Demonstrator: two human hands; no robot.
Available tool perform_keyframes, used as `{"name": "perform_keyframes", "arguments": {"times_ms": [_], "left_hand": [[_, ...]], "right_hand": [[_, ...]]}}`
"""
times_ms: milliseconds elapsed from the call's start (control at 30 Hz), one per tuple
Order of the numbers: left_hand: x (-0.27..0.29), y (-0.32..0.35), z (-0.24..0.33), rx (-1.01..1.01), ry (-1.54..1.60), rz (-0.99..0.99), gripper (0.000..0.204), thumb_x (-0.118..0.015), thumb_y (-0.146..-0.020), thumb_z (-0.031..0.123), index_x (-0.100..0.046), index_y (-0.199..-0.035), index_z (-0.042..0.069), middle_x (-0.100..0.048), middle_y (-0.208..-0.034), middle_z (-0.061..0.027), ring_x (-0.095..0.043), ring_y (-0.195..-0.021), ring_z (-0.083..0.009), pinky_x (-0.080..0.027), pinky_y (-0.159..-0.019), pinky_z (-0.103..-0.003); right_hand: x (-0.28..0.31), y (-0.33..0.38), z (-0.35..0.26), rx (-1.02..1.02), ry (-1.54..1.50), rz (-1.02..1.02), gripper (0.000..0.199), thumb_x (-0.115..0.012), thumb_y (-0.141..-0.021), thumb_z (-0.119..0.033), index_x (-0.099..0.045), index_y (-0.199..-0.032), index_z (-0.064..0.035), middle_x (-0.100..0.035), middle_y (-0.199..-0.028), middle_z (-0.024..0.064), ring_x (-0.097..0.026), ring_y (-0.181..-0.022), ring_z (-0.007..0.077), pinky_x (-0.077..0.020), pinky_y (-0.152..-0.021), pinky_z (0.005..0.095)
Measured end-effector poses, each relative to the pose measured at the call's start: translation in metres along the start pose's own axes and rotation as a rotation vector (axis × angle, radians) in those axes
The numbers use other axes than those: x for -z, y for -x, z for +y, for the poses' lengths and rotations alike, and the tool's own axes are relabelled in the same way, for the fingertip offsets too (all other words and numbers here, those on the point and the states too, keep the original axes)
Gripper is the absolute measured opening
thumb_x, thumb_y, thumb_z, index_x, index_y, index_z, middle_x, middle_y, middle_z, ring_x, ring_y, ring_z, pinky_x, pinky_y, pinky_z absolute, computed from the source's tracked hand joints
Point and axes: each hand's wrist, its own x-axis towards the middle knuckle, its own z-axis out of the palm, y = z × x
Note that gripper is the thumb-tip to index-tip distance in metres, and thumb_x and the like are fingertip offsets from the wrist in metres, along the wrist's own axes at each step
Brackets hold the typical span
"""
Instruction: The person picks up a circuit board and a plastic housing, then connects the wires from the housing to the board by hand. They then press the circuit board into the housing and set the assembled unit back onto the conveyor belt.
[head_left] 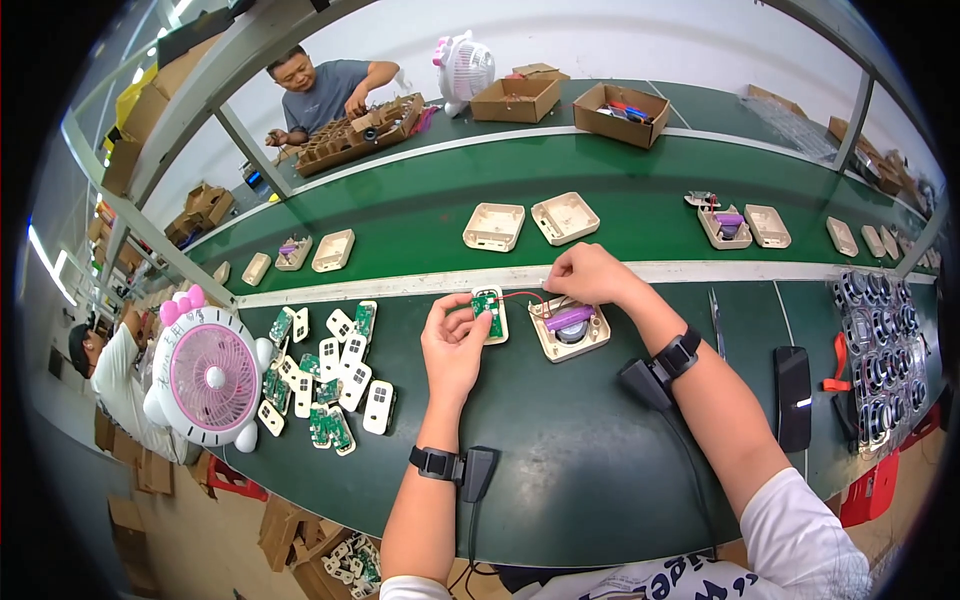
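Observation:
My left hand (452,342) pinches a green circuit board (486,312) set in a cream cover panel, a little above the green bench. A thin red wire (520,295) runs from it toward an open cream housing (577,350) on its right. Inside that housing lie a purple cylindrical battery (569,318) and a round dark speaker (571,334). Over the housing's far edge, my right hand (590,272) is closed with its fingertips together near the wires. Whatever sits between those fingertips is too small to make out.
Several cream panels with boards (352,355) lie left, beside a pink-and-white fan (215,375). Tweezers (716,322), a black phone-like slab (793,400) and a tray of speakers (880,350) stand right. Open housings (494,227) sit on the green belt ahead; a co-worker (330,95) sits beyond.

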Motion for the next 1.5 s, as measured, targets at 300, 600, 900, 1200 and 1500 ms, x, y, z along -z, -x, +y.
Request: {"name": "perform_keyframes", "arguments": {"times_ms": [300,600,900,1200,1500], "left_hand": [[-0.002,0.0,-0.005,0.051,0.012,-0.013,0.032,-0.07,-0.091,-0.002,-0.051,-0.117,0.002,-0.069,-0.1,-0.0096,-0.066,-0.088,-0.0103,-0.053,-0.074,-0.022],[-0.003,0.0,-0.006,0.096,0.004,-0.032,0.031,-0.069,-0.091,-0.003,-0.051,-0.116,0.001,-0.07,-0.1,-0.0103,-0.066,-0.089,-0.0104,-0.053,-0.075,-0.023],[-0.002,-0.001,-0.01,0.033,0.003,-0.086,0.03,-0.068,-0.091,-0.004,-0.052,-0.117,0.001,-0.07,-0.102,-0.0094,-0.067,-0.091,-0.0103,-0.054,-0.076,-0.023],[-0.001,-0.001,-0.006,0.026,-0.024,-0.093,0.03,-0.068,-0.091,-0.005,-0.052,-0.116,0.001,-0.07,-0.103,-0.0096,-0.068,-0.091,-0.0101,-0.055,-0.075,-0.022],[-0.002,0.002,-0.003,0.008,-0.079,-0.1,0.03,-0.07,-0.09,-0.004,-0.054,-0.115,0.001,-0.071,-0.102,-0.0091,-0.069,-0.09,-0.0096,-0.056,-0.073,-0.022]], "right_hand": [[-0.011,0.004,-0.008,0.253,-0.258,-0.283,0.016,-0.071,-0.091,-0.014,-0.074,-0.095,0.0009,-0.074,-0.081,0.0055,-0.068,-0.071,0.0089,-0.0545,-0.07,0.026],[-0.019,0.007,-0.01,0.332,-0.341,-0.373,0.016,-0.07,-0.094,-0.016,-0.072,-0.095,0.0001,-0.072,-0.079,0.0028,-0.064,-0.07,0.0054,-0.0521,-0.068,0.0236],[-0.018,0.009,-0.012,0.335,-0.291,-0.433,0.024,-0.068,-0.098,-0.024,-0.071,-0.097,-0.0005,-0.07,-0.078,0.0015,-0.062,-0.072,0.0052,-0.0503,-0.067,0.0251],[-0.022,0.005,-0.008,0.332,-0.338,-0.455,0.02,-0.068,-0.097,-0.021,-0.072,-0.103,-0.0016,-0.071,-0.084,0.0021,-0.062,-0.077,0.0066,-0.0522,-0.073,0.0266],[-0.023,0.008,-0.011,0.343,-0.287,-0.408,0.019,-0.068,-0.097,-0.018,-0.073,-0.101,-0.001,-0.072,-0.084,0.0026,-0.061,-0.075,0.0068,-0.0517,-0.071,0.0266]]}}
